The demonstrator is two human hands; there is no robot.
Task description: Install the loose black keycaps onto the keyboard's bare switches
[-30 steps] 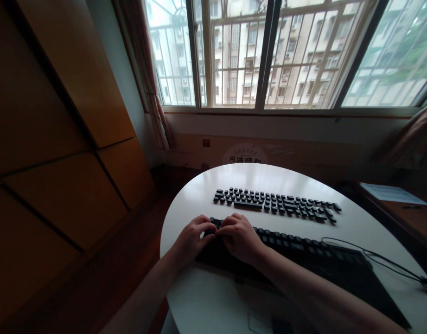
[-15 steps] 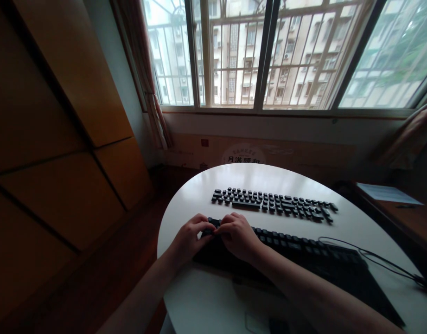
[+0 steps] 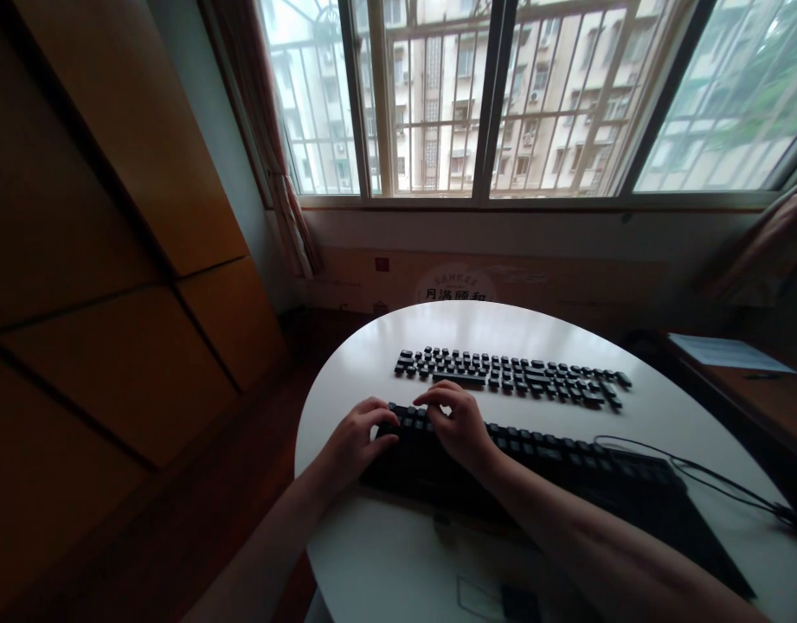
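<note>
A black keyboard [image 3: 430,476] lies aslant on the white round table [image 3: 346,545]. Keycaps show along its far side; its nearer part is too dark to make out. At its left end is my left hand [image 3: 359,437], thumb and index finger apart and touching the keyboard's corner. My right hand [image 3: 459,424] arches over the far key row, a little right of the left one. Its fingers reach leftward, apart from the thumb, and I see nothing held; the undersides of the fingertips are hidden. Behind the keyboard, loose black keycaps [image 3: 534,378] stand in rows on the tabletop.
A black cable [image 3: 716,484] loops across the table's right side. At the near edge lies a small dark object [image 3: 520,603]. To the right, a brown desk [image 3: 761,398] bears a sheet of paper [image 3: 729,353]. Wooden cabinets [image 3: 112,372] stand left, a barred window [image 3: 437,112] ahead.
My hands were together at the keyboard's left end, fingertips meeting. My right hand has since lifted away, rightward and back, with its fingers extended; my left stays at the corner, its thumb and finger spread.
</note>
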